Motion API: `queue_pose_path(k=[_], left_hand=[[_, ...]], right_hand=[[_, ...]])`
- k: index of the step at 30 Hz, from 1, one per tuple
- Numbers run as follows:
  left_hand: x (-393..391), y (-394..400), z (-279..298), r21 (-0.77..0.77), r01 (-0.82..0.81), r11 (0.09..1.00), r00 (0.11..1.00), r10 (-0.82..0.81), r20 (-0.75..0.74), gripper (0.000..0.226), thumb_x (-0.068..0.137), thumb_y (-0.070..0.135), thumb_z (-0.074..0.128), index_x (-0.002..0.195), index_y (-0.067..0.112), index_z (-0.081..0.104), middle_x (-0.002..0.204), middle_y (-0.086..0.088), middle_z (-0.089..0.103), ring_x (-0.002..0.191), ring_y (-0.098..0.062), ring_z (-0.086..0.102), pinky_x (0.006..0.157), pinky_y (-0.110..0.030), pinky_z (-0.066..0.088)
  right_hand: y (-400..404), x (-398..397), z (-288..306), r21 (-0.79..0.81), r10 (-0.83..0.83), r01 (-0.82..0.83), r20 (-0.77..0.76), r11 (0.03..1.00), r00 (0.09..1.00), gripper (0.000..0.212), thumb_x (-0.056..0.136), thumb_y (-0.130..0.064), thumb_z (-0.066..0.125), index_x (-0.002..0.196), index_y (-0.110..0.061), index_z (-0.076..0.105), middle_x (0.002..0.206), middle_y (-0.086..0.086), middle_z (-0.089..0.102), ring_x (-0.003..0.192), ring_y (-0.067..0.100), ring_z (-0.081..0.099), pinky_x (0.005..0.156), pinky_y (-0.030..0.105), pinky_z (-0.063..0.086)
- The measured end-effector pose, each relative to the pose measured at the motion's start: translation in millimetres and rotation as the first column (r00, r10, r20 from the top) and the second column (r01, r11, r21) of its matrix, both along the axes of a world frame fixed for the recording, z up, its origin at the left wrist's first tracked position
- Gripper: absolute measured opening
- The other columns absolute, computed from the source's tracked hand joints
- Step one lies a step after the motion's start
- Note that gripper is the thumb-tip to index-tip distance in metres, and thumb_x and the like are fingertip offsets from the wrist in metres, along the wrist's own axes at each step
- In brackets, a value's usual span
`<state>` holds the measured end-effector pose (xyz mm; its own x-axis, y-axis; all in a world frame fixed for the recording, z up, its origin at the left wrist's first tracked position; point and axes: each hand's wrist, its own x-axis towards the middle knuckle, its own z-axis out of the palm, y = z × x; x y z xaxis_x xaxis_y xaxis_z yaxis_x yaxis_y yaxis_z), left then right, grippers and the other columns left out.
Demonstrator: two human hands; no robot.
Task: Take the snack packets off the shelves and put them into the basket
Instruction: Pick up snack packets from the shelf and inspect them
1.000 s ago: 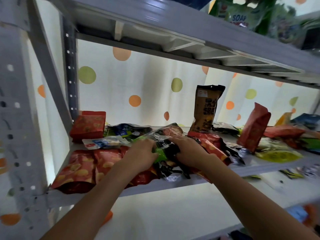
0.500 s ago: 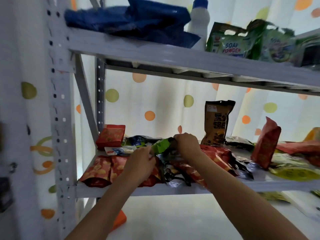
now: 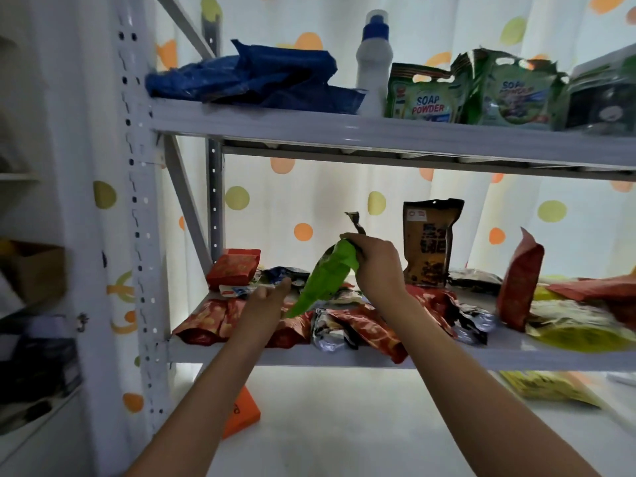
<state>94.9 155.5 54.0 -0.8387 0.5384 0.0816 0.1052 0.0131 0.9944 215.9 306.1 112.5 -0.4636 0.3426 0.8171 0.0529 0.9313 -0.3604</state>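
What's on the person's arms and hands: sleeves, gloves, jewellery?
Nothing visible. Both forearms are bare as far as the frame's bottom edge, with no sleeve showing. The left hand and right hand wear no gloves, and no rings, watch or wristband can be seen.

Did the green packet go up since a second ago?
Yes. The green packet has gone up: it lay among the pile on the shelf, and now the right hand holds its top beside the standing brown bag.
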Motion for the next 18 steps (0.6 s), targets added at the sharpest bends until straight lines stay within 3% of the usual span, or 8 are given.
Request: queue_pose_path(k=[2,5,8,11,13,15,18], left_hand=[[15,-1,-5,0.071,0.135,0.988,0.965,-0.147,0.216,0.071,0.073,0.065,0.068,0.114,0.008,0.062,0.107,-0.011,0.067,0.094,-0.027,0.066,0.090,-0.046,0.054],[54,-5,-22,0.188,0.425,0.885,0.787,-0.464,0.406,0.070,0.083,0.054,0.060,0.122,-0.003,0.061,0.105,-0.021,0.064,0.096,-0.035,0.064,0.087,-0.049,0.055],[84,0,-46,0.277,0.458,0.844,0.706,-0.536,0.463,0.061,0.083,0.048,0.059,0.119,-0.002,0.064,0.119,-0.024,0.064,0.108,-0.039,0.060,0.092,-0.054,0.052],[110,6,-71,0.429,0.381,0.819,0.656,-0.567,0.499,0.055,0.083,0.039,0.060,0.125,0.003,0.062,0.122,-0.021,0.065,0.102,-0.034,0.066,0.085,-0.048,0.056],[126,9,-91,0.488,0.335,0.806,0.649,-0.573,0.501,0.055,0.081,0.035,0.064,0.126,0.004,0.061,0.121,-0.018,0.066,0.103,-0.031,0.068,0.086,-0.042,0.057],[139,7,-109,0.524,0.349,0.777,0.671,-0.597,0.439,0.068,0.074,0.036,0.079,0.128,0.001,0.059,0.127,-0.020,0.062,0.116,-0.033,0.061,0.097,-0.044,0.052],[158,5,-134,0.469,0.285,0.836,0.786,-0.484,0.385,0.087,0.056,0.032,0.093,0.125,-0.005,0.056,0.119,-0.025,0.065,0.103,-0.035,0.066,0.085,-0.045,0.056]], right_hand=[[-8,20,-14,-0.064,0.058,-0.062,-0.052,0.996,0.997,0.028,0.086,-0.003,0.055,0.101,-0.014,0.076,0.091,0.008,0.076,0.085,0.025,0.069,0.074,0.038,0.055],[-16,45,-38,-0.239,0.118,-0.139,-0.101,0.961,0.988,0.017,0.088,-0.017,0.059,0.088,-0.012,0.075,0.081,0.005,0.075,0.077,0.018,0.068,0.072,0.045,0.057],[-26,68,-61,-0.338,0.229,-0.278,-0.178,0.899,0.957,0.022,0.084,-0.033,0.055,0.095,-0.031,0.075,0.095,-0.007,0.074,0.093,0.010,0.068,0.086,0.037,0.055],[-22,93,-81,-0.172,0.243,-0.265,-0.137,0.949,0.960,0.032,0.084,-0.014,0.062,0.113,-0.021,0.072,0.114,-0.005,0.069,0.109,0.009,0.064,0.100,0.029,0.049],[-10,113,-97,-0.052,0.187,-0.192,-0.085,0.980,0.979,0.033,0.082,-0.008,0.066,0.114,-0.013,0.073,0.117,-0.003,0.067,0.111,0.012,0.062,0.100,0.029,0.048],[-2,137,-109,-0.165,0.141,-0.149,-0.057,0.975,0.988,0.033,0.083,-0.007,0.067,0.115,-0.012,0.072,0.115,-0.008,0.064,0.110,0.011,0.060,0.099,0.029,0.047],[2,177,-128,-0.413,0.144,-0.131,0.000,0.901,0.990,0.032,0.089,-0.009,0.068,0.119,-0.019,0.070,0.117,-0.008,0.069,0.107,0.006,0.064,0.088,0.022,0.052]])
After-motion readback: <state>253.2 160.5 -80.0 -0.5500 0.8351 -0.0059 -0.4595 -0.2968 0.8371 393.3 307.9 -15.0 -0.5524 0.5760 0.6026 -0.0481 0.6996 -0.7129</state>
